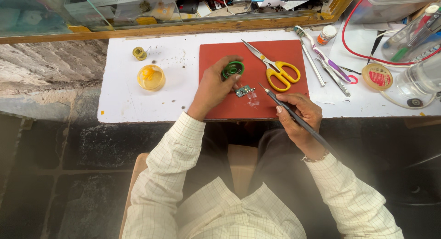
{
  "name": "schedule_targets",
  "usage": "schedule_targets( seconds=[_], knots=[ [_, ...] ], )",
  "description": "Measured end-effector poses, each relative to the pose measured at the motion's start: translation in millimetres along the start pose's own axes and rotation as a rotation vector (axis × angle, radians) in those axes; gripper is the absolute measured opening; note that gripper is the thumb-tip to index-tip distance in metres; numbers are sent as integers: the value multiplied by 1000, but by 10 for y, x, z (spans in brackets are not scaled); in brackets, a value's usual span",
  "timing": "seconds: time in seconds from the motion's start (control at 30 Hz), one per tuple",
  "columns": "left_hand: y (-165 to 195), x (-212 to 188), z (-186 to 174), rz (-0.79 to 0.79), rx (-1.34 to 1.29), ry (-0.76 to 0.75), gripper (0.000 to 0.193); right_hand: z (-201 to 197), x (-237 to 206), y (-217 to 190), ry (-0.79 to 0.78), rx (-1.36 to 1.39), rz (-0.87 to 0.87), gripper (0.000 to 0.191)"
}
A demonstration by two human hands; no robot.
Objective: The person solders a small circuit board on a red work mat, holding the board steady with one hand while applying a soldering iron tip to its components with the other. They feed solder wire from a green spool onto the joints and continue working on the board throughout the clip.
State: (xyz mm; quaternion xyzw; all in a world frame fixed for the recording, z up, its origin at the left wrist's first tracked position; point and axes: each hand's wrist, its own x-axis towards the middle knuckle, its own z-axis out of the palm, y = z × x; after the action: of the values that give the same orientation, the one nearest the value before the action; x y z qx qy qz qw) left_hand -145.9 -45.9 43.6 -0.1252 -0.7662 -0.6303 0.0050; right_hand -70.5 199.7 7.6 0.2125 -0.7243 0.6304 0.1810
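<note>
While right hand grips soldering iron, circuit board just beyond tip.

Two hands are showing — the left hand and the right hand. One red mat is lying on the one white board. Sitting on the mat: one pair of yellow-handled scissors, one green spool, one small circuit board. One thin dark tool is being gripped. Off the mat I'm counting one yellow dish, one small solder reel, one toothbrush and one round red-labelled tin (the metal tools beside the toothbrush are overlapping — too tangled to count).
</note>
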Motion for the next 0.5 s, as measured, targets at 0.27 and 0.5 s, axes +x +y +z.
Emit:
schedule_targets(
  seconds=[0.27,0.5],
  knots=[
    [-46,-23,16,147,241,6,43,-2,-22,13,-14,68,11,22],
    [-47,-37,102,126,235,57,46,-31,-25,-28,-57,-30,-26,23]
  ],
)
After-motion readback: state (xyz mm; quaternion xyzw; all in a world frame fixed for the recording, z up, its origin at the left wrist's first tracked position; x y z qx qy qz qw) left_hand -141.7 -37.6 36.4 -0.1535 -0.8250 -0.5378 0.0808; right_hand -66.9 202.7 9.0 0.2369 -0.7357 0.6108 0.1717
